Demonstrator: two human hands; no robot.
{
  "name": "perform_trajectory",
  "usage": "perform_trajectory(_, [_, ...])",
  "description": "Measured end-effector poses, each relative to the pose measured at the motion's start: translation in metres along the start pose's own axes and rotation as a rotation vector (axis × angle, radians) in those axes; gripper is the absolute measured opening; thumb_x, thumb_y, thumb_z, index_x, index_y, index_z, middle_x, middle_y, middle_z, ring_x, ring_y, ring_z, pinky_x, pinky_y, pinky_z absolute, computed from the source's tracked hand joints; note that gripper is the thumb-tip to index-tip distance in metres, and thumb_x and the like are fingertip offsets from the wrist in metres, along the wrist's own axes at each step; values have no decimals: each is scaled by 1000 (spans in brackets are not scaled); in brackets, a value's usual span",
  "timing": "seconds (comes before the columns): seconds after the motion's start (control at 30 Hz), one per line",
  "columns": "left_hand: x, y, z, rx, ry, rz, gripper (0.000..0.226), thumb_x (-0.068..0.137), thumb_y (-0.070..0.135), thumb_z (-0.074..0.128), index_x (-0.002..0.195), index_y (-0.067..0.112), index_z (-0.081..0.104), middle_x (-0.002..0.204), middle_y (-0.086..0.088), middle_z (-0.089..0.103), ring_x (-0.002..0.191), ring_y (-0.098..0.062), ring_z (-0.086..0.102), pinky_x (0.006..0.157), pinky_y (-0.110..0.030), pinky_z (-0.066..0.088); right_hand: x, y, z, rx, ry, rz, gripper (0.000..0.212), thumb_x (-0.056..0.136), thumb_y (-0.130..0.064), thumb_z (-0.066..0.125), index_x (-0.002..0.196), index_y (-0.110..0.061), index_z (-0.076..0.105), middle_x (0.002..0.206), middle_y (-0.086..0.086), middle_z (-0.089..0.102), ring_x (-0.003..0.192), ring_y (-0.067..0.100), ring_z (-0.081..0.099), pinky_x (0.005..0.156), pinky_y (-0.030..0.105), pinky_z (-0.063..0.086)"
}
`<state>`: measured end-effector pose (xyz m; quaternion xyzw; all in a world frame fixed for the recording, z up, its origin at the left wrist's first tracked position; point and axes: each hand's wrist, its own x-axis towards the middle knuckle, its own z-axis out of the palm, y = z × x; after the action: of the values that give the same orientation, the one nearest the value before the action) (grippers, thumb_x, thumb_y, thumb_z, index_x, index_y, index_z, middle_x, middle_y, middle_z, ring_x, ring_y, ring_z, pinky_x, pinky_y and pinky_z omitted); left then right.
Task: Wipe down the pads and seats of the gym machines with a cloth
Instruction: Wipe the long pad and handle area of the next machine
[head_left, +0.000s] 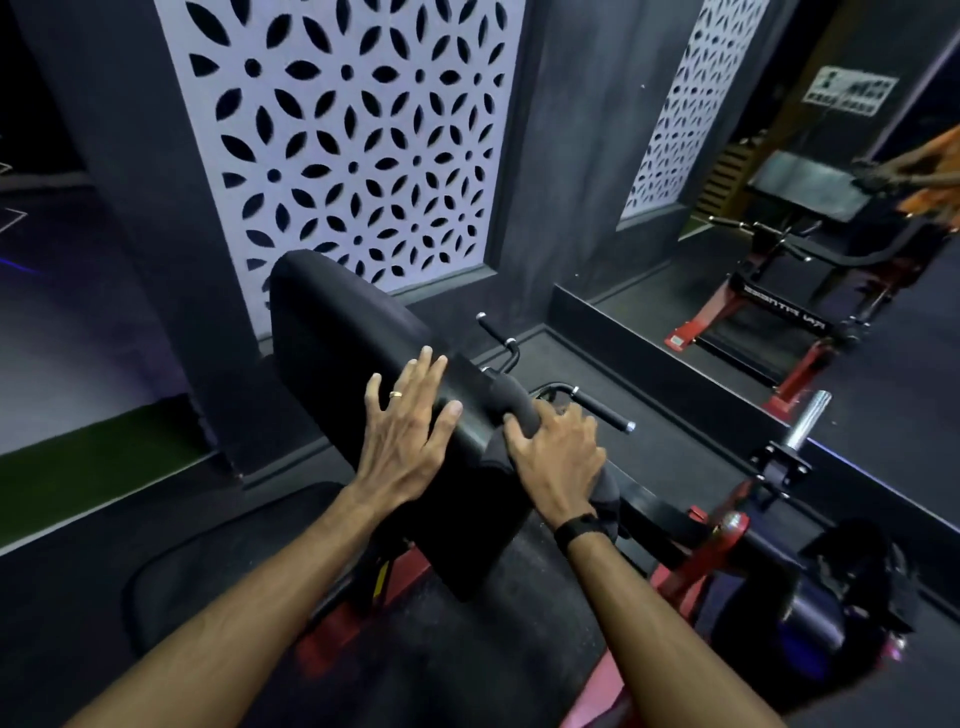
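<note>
A long black chest pad (343, 332) of a red-framed gym machine tilts up in the middle of the head view. My left hand (405, 436) lies flat on the pad's right side, fingers spread, a ring on one finger. My right hand (558, 457) presses a dark cloth (519, 402) against the pad's right edge; the cloth bunches under the palm and hangs down by my wrist. A black band is on my right wrist. A second black seat pad (171, 566) sits low at the left, partly hidden by my left forearm.
Black handles (602, 408) and a chrome weight peg (808, 421) stick out to the right of the pad. A wall mirror (779, 208) on the right reflects the machine. A white patterned panel (353, 145) stands behind. Dark floor surrounds the machine.
</note>
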<state>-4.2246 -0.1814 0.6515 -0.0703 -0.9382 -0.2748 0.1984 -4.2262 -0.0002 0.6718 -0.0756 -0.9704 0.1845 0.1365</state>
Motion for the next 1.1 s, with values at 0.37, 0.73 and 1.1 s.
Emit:
perform_trajectory(0.37, [5, -109, -48, -124, -140, 75, 74, 95, 60, 16, 160, 25, 23, 168, 2, 14, 154, -14, 14, 120, -41, -11, -10, -26, 4, 67, 149, 454, 42, 87, -53, 57, 118, -28, 70, 118, 13, 63, 118, 39, 52, 90, 49, 45])
perform_trajectory(0.73, [36, -114, -41, -219, -223, 225, 74, 95, 60, 15, 159, 25, 24, 168, 1, 14, 154, -14, 15, 121, -45, -9, -31, -46, 18, -168, 267, 502, 37, 87, -52, 60, 112, -27, 69, 112, 6, 56, 111, 33, 48, 86, 49, 43])
perform_trajectory(1.1, [138, -158, -36, -30, -249, 379, 73, 94, 57, 24, 140, 11, 55, 162, -11, 31, 151, -23, 26, 121, -51, 4, 21, -67, 25, -482, 105, 619, 49, 89, -57, 46, 113, -22, 70, 120, 9, 62, 116, 31, 51, 92, 45, 39])
